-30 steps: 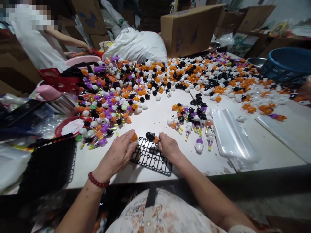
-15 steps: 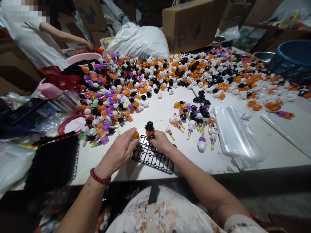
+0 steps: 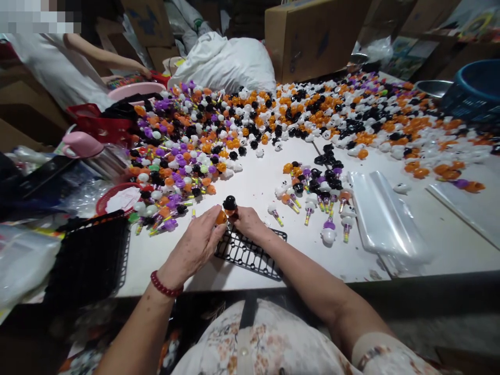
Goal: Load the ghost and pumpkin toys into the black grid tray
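A black-topped orange plastic figure [image 3: 229,203] is being gripped by the right hand [image 3: 250,223] and a round orange plastic piece [image 3: 221,217] by the left hand [image 3: 197,237] at the corner of a rectangular black plastic grid [image 3: 250,253] whose visible openings are mostly being left bare, multicoloured plastic toys [image 3: 183,159] lying heaped beyond.

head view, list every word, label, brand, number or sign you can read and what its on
Nothing reads clearly.
Large cardboard box: dark bluish marks, too blurred to read.
Cardboard box at upper left: blue marking, too blurred to read.
Black plastic grid by the hands: no lettering visible.
Clear plastic bags: no print visible.
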A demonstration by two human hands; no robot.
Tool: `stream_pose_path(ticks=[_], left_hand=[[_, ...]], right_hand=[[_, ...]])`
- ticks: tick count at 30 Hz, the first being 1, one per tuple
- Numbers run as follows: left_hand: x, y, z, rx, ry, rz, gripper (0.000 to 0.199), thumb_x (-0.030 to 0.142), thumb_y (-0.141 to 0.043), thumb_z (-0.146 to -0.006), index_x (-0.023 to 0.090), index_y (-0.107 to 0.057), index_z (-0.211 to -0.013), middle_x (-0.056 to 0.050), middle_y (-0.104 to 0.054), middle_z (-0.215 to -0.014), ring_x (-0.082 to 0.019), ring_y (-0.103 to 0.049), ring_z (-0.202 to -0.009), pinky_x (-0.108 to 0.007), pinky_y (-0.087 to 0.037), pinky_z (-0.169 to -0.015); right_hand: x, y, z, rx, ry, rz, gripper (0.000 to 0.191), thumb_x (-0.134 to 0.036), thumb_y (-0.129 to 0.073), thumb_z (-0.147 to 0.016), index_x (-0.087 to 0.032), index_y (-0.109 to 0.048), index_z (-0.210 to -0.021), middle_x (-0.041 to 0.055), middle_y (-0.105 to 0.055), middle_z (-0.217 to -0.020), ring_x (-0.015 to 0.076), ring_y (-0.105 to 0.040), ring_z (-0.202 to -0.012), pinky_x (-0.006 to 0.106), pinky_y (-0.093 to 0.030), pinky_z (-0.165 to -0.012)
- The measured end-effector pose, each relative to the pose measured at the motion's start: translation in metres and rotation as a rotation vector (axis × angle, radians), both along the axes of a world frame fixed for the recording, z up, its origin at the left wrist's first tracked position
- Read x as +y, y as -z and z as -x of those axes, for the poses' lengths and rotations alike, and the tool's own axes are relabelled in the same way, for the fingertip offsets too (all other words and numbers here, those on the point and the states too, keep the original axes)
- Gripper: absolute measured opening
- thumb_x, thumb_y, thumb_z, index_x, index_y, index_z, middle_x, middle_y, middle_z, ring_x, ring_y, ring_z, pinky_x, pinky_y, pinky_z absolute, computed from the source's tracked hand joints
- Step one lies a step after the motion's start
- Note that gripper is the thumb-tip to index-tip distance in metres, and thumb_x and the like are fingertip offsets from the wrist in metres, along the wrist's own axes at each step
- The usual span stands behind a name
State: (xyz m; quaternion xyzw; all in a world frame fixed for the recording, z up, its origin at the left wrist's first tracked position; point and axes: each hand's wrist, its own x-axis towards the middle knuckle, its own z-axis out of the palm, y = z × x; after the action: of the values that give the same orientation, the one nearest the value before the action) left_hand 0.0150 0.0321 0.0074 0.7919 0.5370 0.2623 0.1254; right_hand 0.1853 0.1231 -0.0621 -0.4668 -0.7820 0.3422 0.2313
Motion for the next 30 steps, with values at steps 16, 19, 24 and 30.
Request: stream_pose_path(ticks=[16,19,24,30], left_hand=[[0.017,-0.027,-0.001,-0.019,0.029,-0.027,0.052,0.044,-0.034,-0.104,0.013,-0.045,-0.144,-0.014,-0.044,-0.150,-0.022,-0.042,-0.140,-0.042,-0.034,-0.120],[0.037,-0.036,-0.002,0.018,0.116,0.032,0.054,0.046,-0.030,-0.104,0.015,-0.046,-0.145,-0.011,-0.038,-0.155,-0.021,-0.037,-0.144,-0.041,-0.031,-0.122],[0.060,-0.035,-0.005,0.099,0.230,0.134,0.057,0.048,-0.025,-0.103,0.014,-0.052,-0.140,-0.010,-0.046,-0.151,-0.020,-0.040,-0.142,-0.040,-0.031,-0.121],[0.066,-0.027,-0.008,0.102,0.220,0.131,0.057,0.049,-0.027,-0.102,0.012,-0.050,-0.139,-0.014,-0.054,-0.141,-0.023,-0.053,-0.129,-0.040,-0.041,-0.112]], right_hand=[[0.009,-0.006,0.000,-0.066,-0.072,0.005,0.017,-0.014,-0.062,-0.083,-0.017,-0.073,-0.096,0.0051,-0.073,-0.090,0.0191,-0.064,-0.083,0.025,-0.041,-0.073],[0.010,0.003,-0.002,0.103,-0.006,0.098,0.017,-0.017,-0.063,-0.083,-0.017,-0.073,-0.097,0.0008,-0.073,-0.090,0.0167,-0.063,-0.083,0.023,-0.043,-0.073],[0.007,0.016,-0.005,0.182,0.046,0.112,0.013,-0.016,-0.064,-0.081,-0.013,-0.073,-0.090,-0.0003,-0.072,-0.084,0.0155,-0.062,-0.080,0.022,-0.042,-0.072],[0.015,0.010,-0.001,0.014,-0.029,0.053,0.011,-0.014,-0.064,-0.080,-0.012,-0.073,-0.086,0.0030,-0.071,-0.081,0.0163,-0.061,-0.075,0.023,-0.040,-0.066]])
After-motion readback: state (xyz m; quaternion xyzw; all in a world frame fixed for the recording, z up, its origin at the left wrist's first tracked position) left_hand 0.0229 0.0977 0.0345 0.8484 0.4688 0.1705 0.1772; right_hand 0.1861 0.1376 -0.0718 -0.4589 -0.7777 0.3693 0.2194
